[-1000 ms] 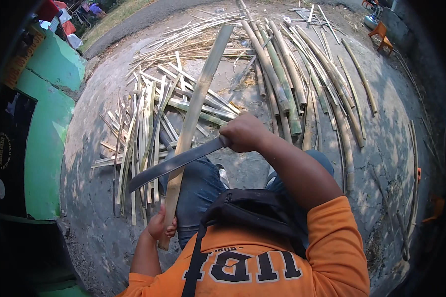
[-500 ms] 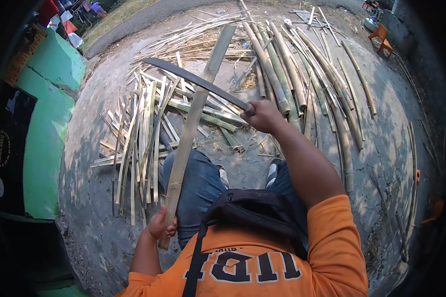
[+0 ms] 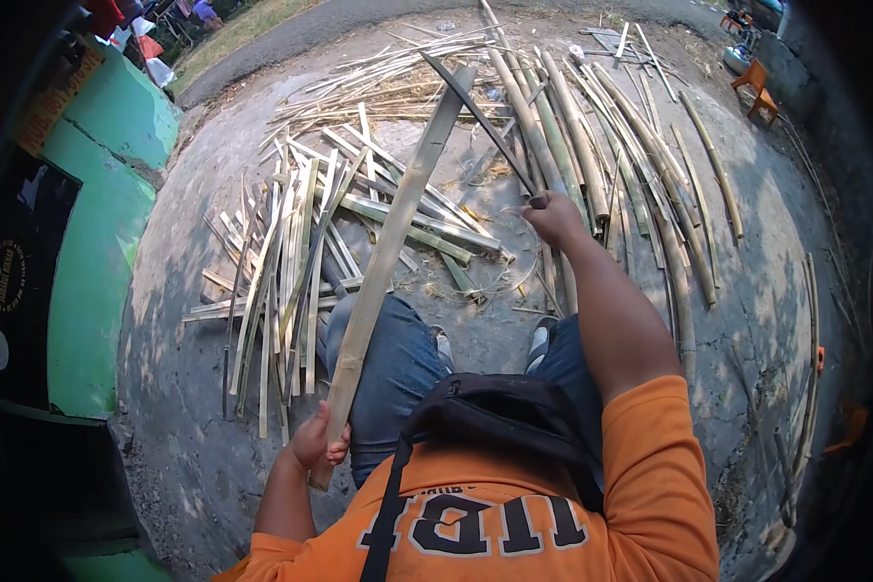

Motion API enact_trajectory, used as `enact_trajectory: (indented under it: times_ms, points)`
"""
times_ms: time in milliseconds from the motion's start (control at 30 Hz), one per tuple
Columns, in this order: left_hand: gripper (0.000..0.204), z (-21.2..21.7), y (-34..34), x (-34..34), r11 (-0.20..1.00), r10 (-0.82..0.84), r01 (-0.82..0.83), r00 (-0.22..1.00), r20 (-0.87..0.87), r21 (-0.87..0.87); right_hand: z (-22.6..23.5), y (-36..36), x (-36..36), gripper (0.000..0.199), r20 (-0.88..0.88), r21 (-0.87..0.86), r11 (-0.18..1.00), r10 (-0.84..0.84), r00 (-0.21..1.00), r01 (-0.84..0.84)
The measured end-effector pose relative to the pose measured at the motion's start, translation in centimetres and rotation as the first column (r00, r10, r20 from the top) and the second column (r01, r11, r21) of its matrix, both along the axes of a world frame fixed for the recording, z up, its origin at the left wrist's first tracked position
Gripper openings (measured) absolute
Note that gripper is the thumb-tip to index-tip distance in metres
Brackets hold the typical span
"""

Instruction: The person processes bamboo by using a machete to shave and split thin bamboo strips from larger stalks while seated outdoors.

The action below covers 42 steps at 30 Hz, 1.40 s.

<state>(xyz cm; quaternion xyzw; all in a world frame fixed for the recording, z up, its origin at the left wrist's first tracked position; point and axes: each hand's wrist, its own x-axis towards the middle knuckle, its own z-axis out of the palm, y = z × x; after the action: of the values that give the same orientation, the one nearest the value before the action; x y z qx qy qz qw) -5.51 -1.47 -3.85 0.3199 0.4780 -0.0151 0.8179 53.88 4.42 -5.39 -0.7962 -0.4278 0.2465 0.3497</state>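
Observation:
My left hand (image 3: pixel 315 442) is wrapped round the lower end of a wide split bamboo strip (image 3: pixel 390 244), which slants up and away from beside my left thigh. My right hand (image 3: pixel 556 220) grips the handle of a long dark machete (image 3: pixel 487 124), out ahead of my right knee. The blade points up and to the left, and its tip end crosses the strip near the strip's far end. Whether the edge touches the bamboo, I cannot tell.
To the left lies a heap of split bamboo strips (image 3: pixel 291 242). Whole bamboo poles (image 3: pixel 543 126) stretch away ahead and to the right on the concrete ground (image 3: pixel 165 349). A green wall (image 3: pixel 92 272) stands at the left, and an orange chair (image 3: pixel 755 87) at the far right.
The machete has swung from the strip's middle towards its far end, its blade now steeper. My right hand has moved slightly right. My left hand keeps its hold on the bamboo.

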Motion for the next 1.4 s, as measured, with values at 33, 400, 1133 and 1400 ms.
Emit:
enact_trajectory:
  times_ms: [33,400,1133,1400]
  points:
    - [0.082,-0.3,0.1,0.0,1.000,-0.013,0.014,1.000,0.019,-0.011,-0.1,-0.2,0.5,0.038,-0.010,0.034,0.999,-0.023,1.000,0.023]
    - [0.082,-0.6,-0.4,-0.2,0.998,0.035,-0.035,0.999,0.012,0.050,6.1,-0.4,-6.6,0.023,0.404,-0.059,0.922,0.374,0.835,-0.384]
    - [0.087,4.6,-3.1,1.1,0.943,0.128,-0.128,0.992,0.020,0.306,2.6,-1.4,0.2,0.050,-0.068,0.065,0.964,-0.255,0.965,0.260]
    - [0.076,10.7,4.3,-2.4,0.782,0.352,-0.336,0.933,0.074,0.525,1.7,-1.3,0.4,0.048,-0.065,0.041,0.965,-0.255,0.965,0.258]
